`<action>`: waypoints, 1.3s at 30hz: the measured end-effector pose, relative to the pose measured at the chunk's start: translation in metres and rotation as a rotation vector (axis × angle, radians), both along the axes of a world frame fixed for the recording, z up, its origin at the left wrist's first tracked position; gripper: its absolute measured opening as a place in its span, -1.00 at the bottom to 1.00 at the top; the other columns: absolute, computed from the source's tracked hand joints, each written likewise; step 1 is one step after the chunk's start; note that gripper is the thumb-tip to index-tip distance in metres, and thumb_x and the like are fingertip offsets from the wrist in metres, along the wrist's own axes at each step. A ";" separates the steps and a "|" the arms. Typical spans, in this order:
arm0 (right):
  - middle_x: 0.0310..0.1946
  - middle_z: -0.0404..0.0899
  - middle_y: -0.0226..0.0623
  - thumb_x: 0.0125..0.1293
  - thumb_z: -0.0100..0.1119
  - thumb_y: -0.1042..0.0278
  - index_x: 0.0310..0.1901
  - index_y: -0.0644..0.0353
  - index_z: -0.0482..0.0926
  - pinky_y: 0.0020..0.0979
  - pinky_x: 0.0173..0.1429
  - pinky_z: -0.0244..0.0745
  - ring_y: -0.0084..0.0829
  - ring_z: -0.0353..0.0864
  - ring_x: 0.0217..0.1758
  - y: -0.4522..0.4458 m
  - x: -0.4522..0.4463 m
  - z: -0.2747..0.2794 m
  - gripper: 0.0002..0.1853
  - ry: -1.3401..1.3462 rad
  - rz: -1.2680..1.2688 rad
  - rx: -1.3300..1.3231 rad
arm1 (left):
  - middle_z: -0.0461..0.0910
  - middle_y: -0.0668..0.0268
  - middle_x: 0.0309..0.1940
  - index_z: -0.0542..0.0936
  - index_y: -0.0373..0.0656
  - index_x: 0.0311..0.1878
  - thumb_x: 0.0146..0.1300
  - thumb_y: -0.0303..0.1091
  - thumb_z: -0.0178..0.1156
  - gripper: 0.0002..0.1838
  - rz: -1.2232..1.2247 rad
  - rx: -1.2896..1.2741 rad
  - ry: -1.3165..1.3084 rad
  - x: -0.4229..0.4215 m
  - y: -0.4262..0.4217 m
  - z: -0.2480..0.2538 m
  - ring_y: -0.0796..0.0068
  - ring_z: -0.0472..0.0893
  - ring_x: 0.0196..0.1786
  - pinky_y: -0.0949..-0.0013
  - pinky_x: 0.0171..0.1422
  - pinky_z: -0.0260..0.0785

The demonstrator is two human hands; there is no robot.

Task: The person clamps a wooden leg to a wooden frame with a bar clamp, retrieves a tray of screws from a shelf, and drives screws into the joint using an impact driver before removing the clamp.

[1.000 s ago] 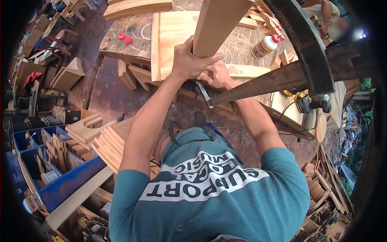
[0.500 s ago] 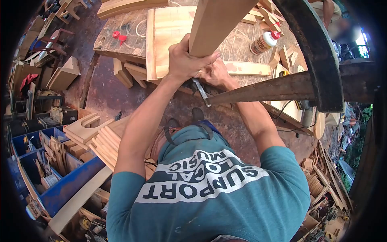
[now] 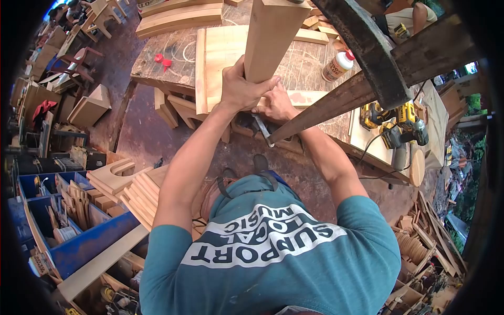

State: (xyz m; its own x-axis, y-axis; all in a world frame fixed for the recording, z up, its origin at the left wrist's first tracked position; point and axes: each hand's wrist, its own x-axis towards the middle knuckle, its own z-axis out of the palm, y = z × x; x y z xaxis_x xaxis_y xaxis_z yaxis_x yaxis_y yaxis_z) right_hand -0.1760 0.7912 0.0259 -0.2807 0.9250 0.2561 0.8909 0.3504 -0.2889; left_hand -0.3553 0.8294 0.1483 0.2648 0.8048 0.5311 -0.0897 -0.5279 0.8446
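Note:
My left hand [image 3: 239, 89] is wrapped round the lower part of a thick wooden post [image 3: 270, 44], which rises from the bench edge. Close against it, my right hand [image 3: 275, 102] is closed low beside the post; what its curled fingers grip is hidden. Just below the hands a short metal bar [image 3: 262, 129] sticks out. A long rusty metal beam [image 3: 325, 106] runs from its end to the upper right, with a dark curved metal piece [image 3: 375, 58] across it. Flat wooden panels [image 3: 226, 44] lie beside the post on the workbench [image 3: 157, 68].
A glue bottle [image 3: 337, 66], red caps [image 3: 166, 63] and wooden offcuts lie on the bench. Yellow power drills [image 3: 407, 118] sit to the right. Blue bins [image 3: 94, 244] and stacked wooden pieces [image 3: 142, 191] are at lower left. Part of another person [image 3: 412, 21] shows at upper right.
The view has shifted, and the dark curved piece and beam appear further up and left. The drills show fully again. Both hands keep nearly the same grip at the post.

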 end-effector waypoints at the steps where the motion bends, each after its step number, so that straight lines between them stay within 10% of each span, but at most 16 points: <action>1: 0.41 0.32 -0.04 0.06 0.54 -0.24 0.18 -0.15 0.74 0.18 0.36 0.34 0.19 0.37 0.22 -0.001 0.000 0.002 -0.35 0.004 -0.001 -0.018 | 0.79 0.31 -0.30 0.66 -0.25 -0.01 0.05 -0.27 0.62 -0.52 -0.014 0.004 -0.021 0.001 0.002 -0.002 0.62 0.72 -0.26 0.41 -0.15 0.60; 39: 0.42 0.34 -0.02 -0.10 0.61 0.07 0.26 0.06 0.64 0.02 0.48 0.27 0.12 0.34 0.35 -0.004 -0.003 0.012 -0.21 0.187 0.005 -0.108 | 0.79 0.29 -0.24 0.71 -0.26 -0.04 0.10 -0.13 0.65 -0.50 -0.319 -0.243 0.082 -0.016 0.016 -0.014 0.57 0.72 -0.17 0.40 -0.07 0.60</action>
State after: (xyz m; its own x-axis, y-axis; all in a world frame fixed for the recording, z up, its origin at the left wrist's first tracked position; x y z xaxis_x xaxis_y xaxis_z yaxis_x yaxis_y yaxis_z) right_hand -0.1788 0.7874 0.0383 -0.2425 0.9486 0.2032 0.8168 0.3127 -0.4848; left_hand -0.3715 0.8453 0.1344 0.5549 0.7749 0.3028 -0.1440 -0.2690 0.9523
